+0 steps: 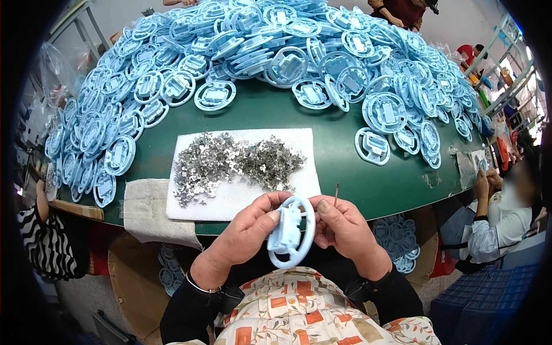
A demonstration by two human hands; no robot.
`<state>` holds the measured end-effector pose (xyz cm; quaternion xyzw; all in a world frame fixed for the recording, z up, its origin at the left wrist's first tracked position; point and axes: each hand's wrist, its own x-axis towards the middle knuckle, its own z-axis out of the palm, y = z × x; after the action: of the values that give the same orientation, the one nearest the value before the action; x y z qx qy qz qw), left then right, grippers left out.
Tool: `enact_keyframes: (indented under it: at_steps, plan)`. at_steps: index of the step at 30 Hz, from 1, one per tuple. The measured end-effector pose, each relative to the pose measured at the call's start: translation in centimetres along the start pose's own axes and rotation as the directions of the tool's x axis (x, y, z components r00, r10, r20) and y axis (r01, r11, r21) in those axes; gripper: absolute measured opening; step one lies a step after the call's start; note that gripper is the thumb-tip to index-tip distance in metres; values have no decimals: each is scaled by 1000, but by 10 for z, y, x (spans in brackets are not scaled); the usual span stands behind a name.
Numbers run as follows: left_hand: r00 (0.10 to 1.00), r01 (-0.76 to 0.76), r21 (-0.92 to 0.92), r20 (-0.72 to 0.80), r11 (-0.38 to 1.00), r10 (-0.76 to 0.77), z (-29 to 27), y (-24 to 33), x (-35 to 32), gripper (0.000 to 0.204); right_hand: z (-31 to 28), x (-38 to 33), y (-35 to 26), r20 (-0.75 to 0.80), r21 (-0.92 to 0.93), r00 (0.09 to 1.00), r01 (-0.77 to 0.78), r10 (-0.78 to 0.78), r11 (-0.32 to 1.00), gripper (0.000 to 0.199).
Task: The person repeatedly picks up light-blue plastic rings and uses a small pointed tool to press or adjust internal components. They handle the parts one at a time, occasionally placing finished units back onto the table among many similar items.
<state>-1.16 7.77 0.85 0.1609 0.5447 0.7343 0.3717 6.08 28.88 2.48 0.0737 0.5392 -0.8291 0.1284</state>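
Between my hands, close to my body, a light blue plastic toy steering wheel is tilted nearly on edge. My left hand is closed on its boxy hub, thumb on top. My right hand is closed at the opposite side, its thumb by the rim. From behind its fingers a thin metal tool sticks up; its handle is hidden. Just beyond lies a white foam sheet bearing two heaps of small shiny metal clips.
A large pile of similar blue wheels covers the far side of the green table. A folded cloth hangs over the near edge. Cardboard boxes with wheels stand below. Another person sits at right; others are around the table.
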Motion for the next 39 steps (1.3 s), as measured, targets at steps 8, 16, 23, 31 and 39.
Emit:
enact_keyframes:
  at_steps: [8,16,23,31,39]
  plan:
    - [982,181,-722,166,667,-87,-10,-17,-1,44,21,19,7,-48,-487,924,310,-380,816,26]
    - [966,257,-645,188,720,-177,-12,-14,-1,40,20,27,4,-26,-621,934,264,-355,738,26]
    - [985,172,-543,114,822,-131,-14,-14,-23,45,12,25,0,-15,-348,997,64,-73,935,27]
    - [994,11,-449,-96,893,-60,-50,-19,-84,52,70,80,12,257,-809,901,399,-350,432,16]
    - [984,-25,-459,-168,888,-59,-71,-25,-109,47,120,117,34,417,-884,866,457,-277,100,12]
